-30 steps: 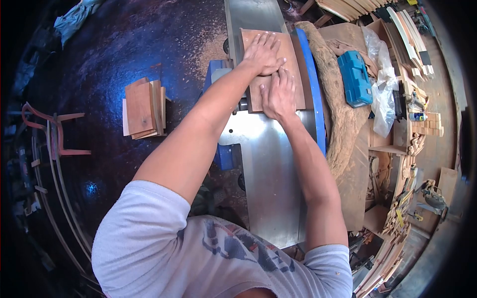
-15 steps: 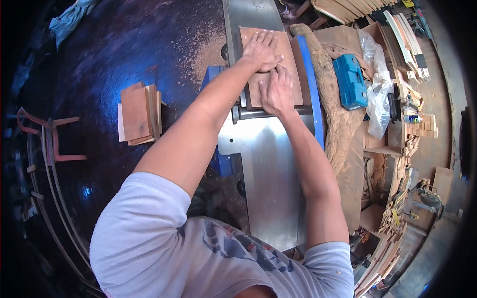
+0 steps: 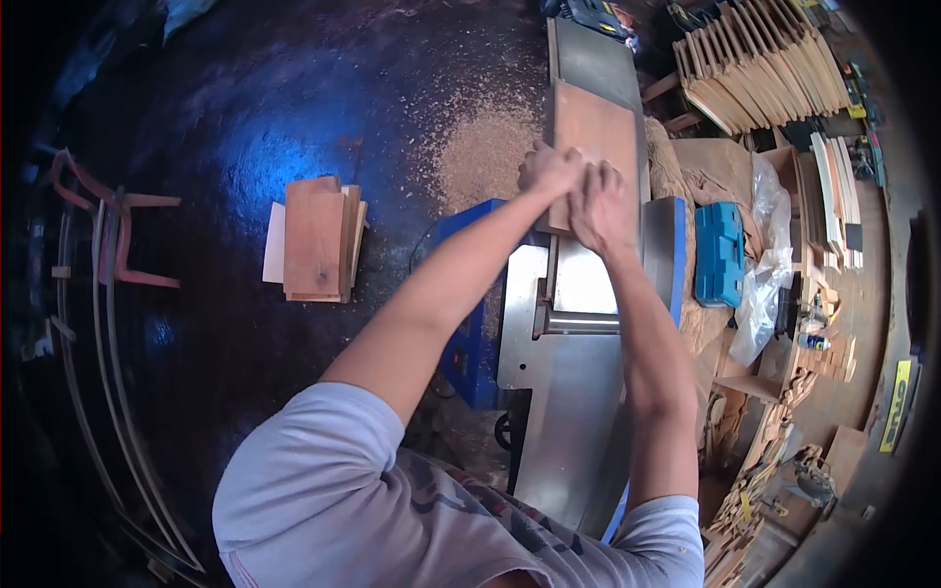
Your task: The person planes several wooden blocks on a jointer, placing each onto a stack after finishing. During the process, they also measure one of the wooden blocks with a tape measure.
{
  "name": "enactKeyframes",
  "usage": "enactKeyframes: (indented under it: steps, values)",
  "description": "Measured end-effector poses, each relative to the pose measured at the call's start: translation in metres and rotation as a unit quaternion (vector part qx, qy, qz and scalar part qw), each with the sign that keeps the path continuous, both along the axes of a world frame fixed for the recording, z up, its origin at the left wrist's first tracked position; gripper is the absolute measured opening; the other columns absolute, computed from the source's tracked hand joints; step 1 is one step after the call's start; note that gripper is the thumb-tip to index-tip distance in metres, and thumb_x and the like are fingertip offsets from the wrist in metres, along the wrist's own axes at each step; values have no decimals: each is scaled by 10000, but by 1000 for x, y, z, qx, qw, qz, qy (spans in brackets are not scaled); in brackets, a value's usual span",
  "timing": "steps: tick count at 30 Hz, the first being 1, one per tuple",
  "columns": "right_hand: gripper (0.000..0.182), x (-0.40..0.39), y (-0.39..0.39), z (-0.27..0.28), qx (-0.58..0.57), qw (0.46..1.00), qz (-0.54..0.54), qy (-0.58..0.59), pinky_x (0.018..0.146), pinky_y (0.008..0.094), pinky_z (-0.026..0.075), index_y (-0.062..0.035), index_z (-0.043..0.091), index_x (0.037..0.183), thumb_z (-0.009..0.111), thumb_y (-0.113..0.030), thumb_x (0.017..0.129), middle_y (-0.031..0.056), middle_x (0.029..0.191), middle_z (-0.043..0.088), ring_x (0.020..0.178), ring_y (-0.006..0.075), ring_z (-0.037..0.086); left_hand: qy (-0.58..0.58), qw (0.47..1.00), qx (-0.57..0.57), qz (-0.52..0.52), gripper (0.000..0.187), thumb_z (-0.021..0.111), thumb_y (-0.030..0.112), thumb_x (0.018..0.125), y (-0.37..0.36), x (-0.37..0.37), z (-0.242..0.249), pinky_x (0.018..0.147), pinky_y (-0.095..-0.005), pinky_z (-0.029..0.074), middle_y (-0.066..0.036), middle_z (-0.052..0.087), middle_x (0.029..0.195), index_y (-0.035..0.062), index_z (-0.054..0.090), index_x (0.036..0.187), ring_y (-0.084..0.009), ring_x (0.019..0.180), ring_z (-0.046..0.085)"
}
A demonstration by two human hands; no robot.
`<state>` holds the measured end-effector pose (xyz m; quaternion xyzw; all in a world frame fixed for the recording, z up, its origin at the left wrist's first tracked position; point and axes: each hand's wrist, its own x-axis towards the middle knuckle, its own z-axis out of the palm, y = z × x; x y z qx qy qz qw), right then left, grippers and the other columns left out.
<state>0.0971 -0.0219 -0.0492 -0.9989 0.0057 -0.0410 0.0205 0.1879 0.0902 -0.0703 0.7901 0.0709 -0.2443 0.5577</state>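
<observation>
A flat reddish-brown wooden board [image 3: 596,116] lies lengthwise on the far metal bed [image 3: 598,67] of a jointer. Over the board's left edge my left hand [image 3: 551,169] is closed, its fingers bent and slightly blurred. Close beside it, my right hand [image 3: 604,211] grips the board's near end, fingers bunched on the top face. Between the board and the near metal bed [image 3: 569,421], the cutter slot [image 3: 580,323] shows uncovered. The jointer's blue body [image 3: 470,363] stands out to the left.
Wood shavings [image 3: 490,157] are heaped on the floor left of the jointer. Stacked boards [image 3: 319,240] and a red chair [image 3: 118,235] stand further left. Along the right are a log [image 3: 667,171], a teal case [image 3: 718,255], plastic wrapping [image 3: 765,294] and many wood strips [image 3: 765,69].
Both hands and the board have moved away from me along the jointer, past the cutter slot. My hands have shifted from flat on top to the board's near end. The view has shifted too.
</observation>
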Motion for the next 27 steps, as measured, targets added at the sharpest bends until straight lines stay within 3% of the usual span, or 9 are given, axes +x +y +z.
enactKeyframes:
  steps: [2,5,9,11,14,16,18,22,27]
  values:
    - [537,14,24,-1,-19,1000,16,4,1197,527,343,40,519,1434,507,-342,1057,319,1522,464,1422,484,422,-9,998,-12,-55,730,575,518,990,7,40,-57,1161,-445,431,-343,621,1360,-48,546,1450,-467,1297,595]
    - [512,10,72,45,261,962,53,59,1179,458,398,71,594,1382,523,-322,1062,294,1424,593,1336,445,549,-139,988,67,-1,762,547,656,992,72,27,-37,1077,-478,495,-303,661,1340,4,656,1371,-457,1249,636]
    - [480,-114,132,151,468,877,111,-3,1108,418,461,74,609,1363,522,-288,1060,252,1353,663,1272,395,634,56,984,-162,43,674,605,564,1019,191,-9,-16,948,-398,564,-239,707,1257,-22,671,1345,-290,1111,713]
    - [453,-201,133,172,561,821,109,-10,1044,405,500,66,611,1370,543,-255,1058,236,1315,684,1192,349,684,123,956,-237,121,660,560,540,1045,247,-49,-43,828,-391,597,-199,758,1019,-77,728,1208,-292,926,755]
    - [450,-325,138,134,707,705,-24,-50,987,430,558,80,618,1363,601,-240,1047,247,1265,707,1072,309,735,368,707,-604,5,781,499,507,1059,342,-138,-63,779,-395,545,-166,602,1081,-76,360,1560,-257,927,639]
    - [453,-391,142,101,703,692,-162,-16,967,412,572,83,606,1377,648,-209,1033,247,1256,707,1065,279,731,420,518,-744,21,797,434,533,1058,323,-220,25,696,-386,513,-130,546,986,-74,350,1567,-236,822,591]
    - [451,-451,147,73,705,677,-209,-8,950,395,577,87,600,1380,666,-177,1020,239,1250,710,1054,261,728,364,418,-830,-62,822,397,502,1076,321,-268,32,721,-390,521,-151,510,1069,-58,154,1626,-233,876,601]
    - [466,-525,170,68,705,664,-251,-15,957,347,547,78,608,1378,697,-180,1000,197,1260,718,1070,225,706,363,327,-864,-124,805,409,515,1074,317,-333,60,703,-407,503,-165,512,1037,-40,219,1625,-244,851,585]
    - [432,-579,189,78,689,692,-207,-47,963,341,558,81,608,1372,683,-123,998,192,1259,717,1067,210,706,373,351,-845,-152,814,416,528,1070,313,-403,96,727,-430,504,-180,511,1039,-34,192,1614,-266,848,594]
